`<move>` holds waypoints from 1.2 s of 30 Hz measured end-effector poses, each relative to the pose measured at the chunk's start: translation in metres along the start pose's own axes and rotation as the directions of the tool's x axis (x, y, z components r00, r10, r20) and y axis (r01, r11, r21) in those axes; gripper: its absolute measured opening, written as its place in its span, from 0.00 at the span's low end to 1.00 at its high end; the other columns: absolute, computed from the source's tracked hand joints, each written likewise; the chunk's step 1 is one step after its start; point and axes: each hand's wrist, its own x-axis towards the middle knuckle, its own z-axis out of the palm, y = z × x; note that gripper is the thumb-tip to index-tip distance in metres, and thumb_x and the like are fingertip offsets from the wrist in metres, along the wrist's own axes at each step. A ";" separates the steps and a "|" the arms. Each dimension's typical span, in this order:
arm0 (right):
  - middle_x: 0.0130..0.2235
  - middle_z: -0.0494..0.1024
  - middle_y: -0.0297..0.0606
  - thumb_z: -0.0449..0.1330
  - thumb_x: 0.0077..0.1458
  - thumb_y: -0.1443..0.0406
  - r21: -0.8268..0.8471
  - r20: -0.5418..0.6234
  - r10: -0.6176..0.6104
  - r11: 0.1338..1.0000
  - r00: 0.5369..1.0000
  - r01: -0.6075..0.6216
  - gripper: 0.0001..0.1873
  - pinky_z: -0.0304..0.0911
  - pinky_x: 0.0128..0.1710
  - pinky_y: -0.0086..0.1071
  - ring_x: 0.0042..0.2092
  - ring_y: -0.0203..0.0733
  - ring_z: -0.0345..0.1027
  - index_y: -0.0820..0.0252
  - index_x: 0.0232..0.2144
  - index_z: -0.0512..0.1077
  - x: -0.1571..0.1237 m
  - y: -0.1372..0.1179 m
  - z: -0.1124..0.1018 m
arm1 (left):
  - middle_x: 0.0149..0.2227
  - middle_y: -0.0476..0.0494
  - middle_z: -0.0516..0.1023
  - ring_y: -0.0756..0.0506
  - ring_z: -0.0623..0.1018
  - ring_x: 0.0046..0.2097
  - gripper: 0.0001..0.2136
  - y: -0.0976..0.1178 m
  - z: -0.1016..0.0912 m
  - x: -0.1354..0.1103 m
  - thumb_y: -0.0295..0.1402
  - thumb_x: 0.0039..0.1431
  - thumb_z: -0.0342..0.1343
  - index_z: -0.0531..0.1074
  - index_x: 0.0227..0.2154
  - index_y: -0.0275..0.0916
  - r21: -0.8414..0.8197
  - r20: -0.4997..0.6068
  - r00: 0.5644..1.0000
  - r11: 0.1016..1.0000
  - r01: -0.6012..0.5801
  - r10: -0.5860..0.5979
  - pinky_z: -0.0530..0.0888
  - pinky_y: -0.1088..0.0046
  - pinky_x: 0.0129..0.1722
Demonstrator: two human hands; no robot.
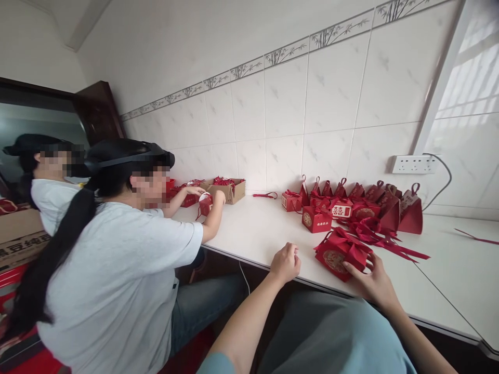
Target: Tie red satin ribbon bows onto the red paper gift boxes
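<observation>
My left hand (285, 262) rests on the front edge of the white counter (257, 234), its fingers curled into a loose fist; whether anything is in it I cannot make out. My right hand (372, 283) touches the near side of a red gift box (338, 254) tied with a red ribbon bow, fingers spread against it. The box lies tilted on the counter between my hands.
Behind stand several red gift boxes (316, 218) and folded red boxes (409, 210) with loose ribbons (393, 248) along the tiled wall. A person in a grey shirt (117, 270) at left handles a red box (205, 203) beside a cardboard carton (230, 189). A socket strip (414, 164) hangs on the wall.
</observation>
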 end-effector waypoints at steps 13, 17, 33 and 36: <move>0.47 0.73 0.48 0.62 0.29 0.41 0.035 0.006 0.029 0.999 1.000 -0.029 0.39 0.64 0.46 0.49 0.49 0.61 0.68 0.56 0.42 0.62 0.009 0.012 -0.004 | 0.27 0.43 0.74 0.46 0.75 0.29 0.08 0.000 -0.003 -0.005 0.25 0.52 0.43 0.64 0.34 0.39 -0.022 -0.078 0.992 0.994 -0.106 0.104 0.73 0.70 0.28; 0.42 0.75 0.44 0.62 0.27 0.42 0.022 0.027 0.027 0.999 0.999 -0.028 0.36 0.65 0.44 0.50 0.45 0.62 0.69 0.53 0.38 0.63 0.010 0.016 -0.007 | 0.28 0.43 0.75 0.46 0.76 0.29 0.08 0.001 -0.003 -0.006 0.25 0.52 0.42 0.64 0.33 0.39 -0.008 -0.061 0.995 0.996 -0.085 0.084 0.72 0.70 0.28; 0.42 0.75 0.41 0.64 0.32 0.45 -0.063 0.090 -0.071 0.995 0.993 0.076 0.41 0.72 0.40 0.45 0.43 0.58 0.71 0.53 0.49 0.65 0.013 0.048 -0.013 | 0.23 0.46 0.73 0.47 0.72 0.25 0.07 0.013 -0.010 -0.002 0.27 0.55 0.43 0.65 0.32 0.38 -0.052 -0.094 0.995 0.998 -0.038 0.033 0.68 0.66 0.33; 0.43 0.76 0.40 0.66 0.37 0.48 0.003 0.154 -0.140 0.990 0.978 0.141 0.42 0.74 0.33 0.36 0.40 0.53 0.73 0.55 0.54 0.61 0.006 0.049 -0.012 | 0.23 0.47 0.71 0.48 0.70 0.25 0.06 0.017 -0.013 -0.001 0.25 0.55 0.43 0.64 0.32 0.38 -0.030 -0.141 0.990 0.999 -0.037 0.032 0.67 0.68 0.32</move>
